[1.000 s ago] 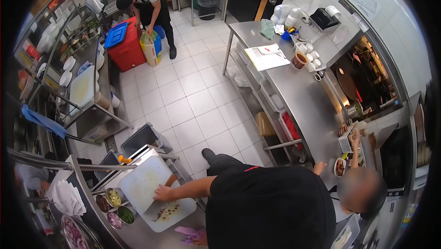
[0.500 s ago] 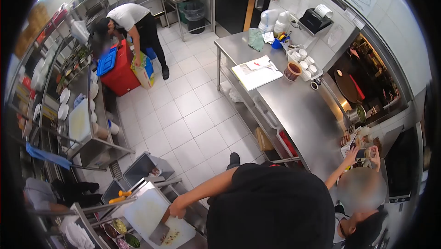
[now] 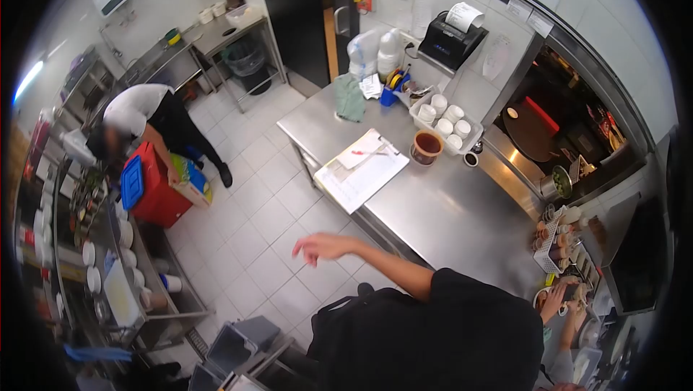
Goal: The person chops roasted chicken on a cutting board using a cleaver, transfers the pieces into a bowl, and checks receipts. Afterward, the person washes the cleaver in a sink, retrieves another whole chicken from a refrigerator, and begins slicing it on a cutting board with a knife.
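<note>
Right hand [image 3: 322, 248] empty, loosely spread above floor [image 3: 249, 254]; left hand out of view; keep arm [image 3: 393, 270] clear of clipboard [image 3: 367, 183] and surface [image 3: 462, 210].

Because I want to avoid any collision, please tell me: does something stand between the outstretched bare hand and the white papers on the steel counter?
Nothing visible does: between the outstretched hand and the white papers on the steel counter, tiled floor shows. One view leaves depth uncertain.

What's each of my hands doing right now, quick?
Right hand: open, fingers loosely bent, nothing visible in it, held out over the floor tiles.
Left hand: out of view, so I can't tell.
</note>
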`<state>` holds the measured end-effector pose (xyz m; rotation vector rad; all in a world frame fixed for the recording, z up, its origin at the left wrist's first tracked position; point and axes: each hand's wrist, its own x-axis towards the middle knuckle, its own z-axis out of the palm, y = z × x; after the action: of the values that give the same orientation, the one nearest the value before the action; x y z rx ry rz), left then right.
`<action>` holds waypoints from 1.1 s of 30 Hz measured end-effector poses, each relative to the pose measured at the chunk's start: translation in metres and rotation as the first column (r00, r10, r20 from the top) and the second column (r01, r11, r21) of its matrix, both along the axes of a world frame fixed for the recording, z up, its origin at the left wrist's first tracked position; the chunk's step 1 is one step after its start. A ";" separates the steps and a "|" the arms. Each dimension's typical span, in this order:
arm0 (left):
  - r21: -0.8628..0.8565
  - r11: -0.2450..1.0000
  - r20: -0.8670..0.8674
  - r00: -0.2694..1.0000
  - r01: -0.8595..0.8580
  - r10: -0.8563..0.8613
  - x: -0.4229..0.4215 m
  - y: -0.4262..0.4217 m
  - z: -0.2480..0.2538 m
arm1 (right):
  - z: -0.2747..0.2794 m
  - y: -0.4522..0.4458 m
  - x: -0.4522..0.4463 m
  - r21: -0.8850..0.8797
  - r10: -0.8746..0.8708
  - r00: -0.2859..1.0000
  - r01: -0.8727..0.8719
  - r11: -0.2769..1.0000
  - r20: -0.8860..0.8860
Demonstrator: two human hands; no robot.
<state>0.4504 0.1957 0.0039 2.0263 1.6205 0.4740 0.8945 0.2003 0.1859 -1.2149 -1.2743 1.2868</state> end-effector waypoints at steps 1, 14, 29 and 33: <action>-0.050 0.999 -0.006 1.000 0.019 -0.019 0.018 0.009 -0.002 | 0.024 -0.010 0.039 0.010 -0.135 0.991 0.135 0.991 -0.001; -0.830 0.552 -0.097 0.955 0.078 -0.281 0.187 0.157 -0.037 | 0.207 -0.123 0.382 0.600 -0.950 -0.271 0.790 -0.129 0.153; -0.306 -0.271 0.811 0.100 0.913 -0.577 0.658 0.232 0.255 | 0.296 -0.145 0.389 0.627 -0.952 -0.236 0.717 -0.306 -0.195; -0.098 -0.524 0.982 -0.003 0.846 -0.190 0.722 0.134 0.299 | 0.254 -0.167 0.313 0.510 -0.994 0.075 0.860 0.026 -0.075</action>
<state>1.1727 0.3300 0.3024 1.0431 -0.4593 -0.4908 1.2078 0.0330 0.4396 -1.4891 -0.4922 -0.2881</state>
